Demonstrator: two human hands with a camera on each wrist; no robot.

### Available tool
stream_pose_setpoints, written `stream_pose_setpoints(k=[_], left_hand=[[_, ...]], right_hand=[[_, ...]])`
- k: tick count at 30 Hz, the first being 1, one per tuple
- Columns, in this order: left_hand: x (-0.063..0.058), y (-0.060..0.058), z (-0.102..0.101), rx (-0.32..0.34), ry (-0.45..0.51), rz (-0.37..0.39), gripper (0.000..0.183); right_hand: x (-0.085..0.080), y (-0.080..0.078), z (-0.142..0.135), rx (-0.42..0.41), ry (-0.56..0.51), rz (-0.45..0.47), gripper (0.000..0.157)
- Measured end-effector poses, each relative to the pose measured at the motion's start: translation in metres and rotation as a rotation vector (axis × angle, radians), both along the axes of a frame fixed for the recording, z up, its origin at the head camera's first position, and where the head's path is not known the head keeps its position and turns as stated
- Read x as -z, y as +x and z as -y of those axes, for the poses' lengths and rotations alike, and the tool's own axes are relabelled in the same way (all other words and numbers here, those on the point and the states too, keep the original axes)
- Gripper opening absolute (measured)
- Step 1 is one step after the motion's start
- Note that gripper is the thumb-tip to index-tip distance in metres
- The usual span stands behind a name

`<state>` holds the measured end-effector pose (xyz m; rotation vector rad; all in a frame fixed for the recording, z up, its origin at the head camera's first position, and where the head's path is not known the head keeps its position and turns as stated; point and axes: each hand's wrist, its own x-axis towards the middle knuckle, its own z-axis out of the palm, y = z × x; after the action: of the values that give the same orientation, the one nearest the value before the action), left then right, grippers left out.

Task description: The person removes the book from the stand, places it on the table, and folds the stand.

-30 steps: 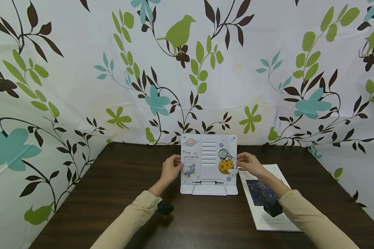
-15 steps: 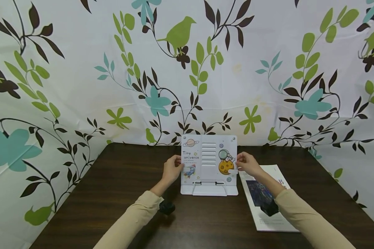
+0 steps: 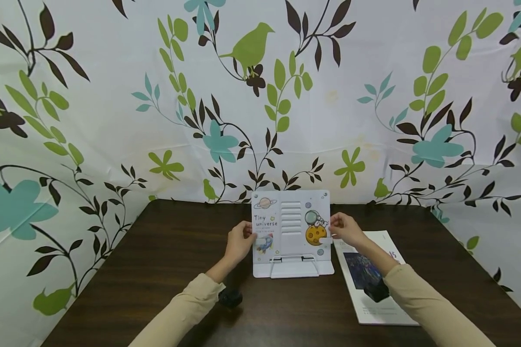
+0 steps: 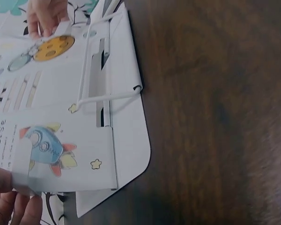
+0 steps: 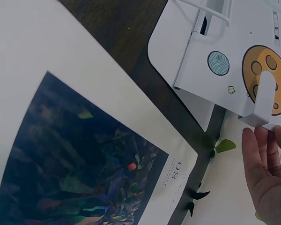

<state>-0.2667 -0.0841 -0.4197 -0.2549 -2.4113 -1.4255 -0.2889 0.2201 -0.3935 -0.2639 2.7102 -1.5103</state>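
Close wrist views, shared stand

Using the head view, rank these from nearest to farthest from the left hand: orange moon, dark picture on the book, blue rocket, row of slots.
From the left hand:
1. Blue rocket: left side of the stand.
2. Row of slots: the stand's middle.
3. Orange moon: the stand's right side.
4. Dark picture: on the book, right of the stand.

white stand between two hands
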Motion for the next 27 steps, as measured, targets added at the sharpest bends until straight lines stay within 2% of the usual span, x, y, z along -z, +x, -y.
stream_pose_setpoints(k=[12, 15, 22, 27], left_hand=[[-0.004, 0.024, 0.0, 0.023, -0.005, 0.04, 0.012], [-0.004, 0.029, 0.0, 0.03, 0.001, 0.063, 0.013], [0.0, 0.042, -0.001, 0.047, 0.004, 0.047, 0.013], [0.003, 0.05, -0.005, 0.065, 0.021, 0.02, 0.013]], right_hand=[[-0.004, -0.002, 0.003, -0.014, 0.015, -0.025, 0.015], [-0.004, -0.004, 0.004, -0.008, -0.012, -0.01, 0.016], [-0.001, -0.004, 0.004, -0.074, -0.089, -0.033, 0.017], [-0.001, -0.01, 0.008, -0.006, -0.034, 0.023, 0.017]])
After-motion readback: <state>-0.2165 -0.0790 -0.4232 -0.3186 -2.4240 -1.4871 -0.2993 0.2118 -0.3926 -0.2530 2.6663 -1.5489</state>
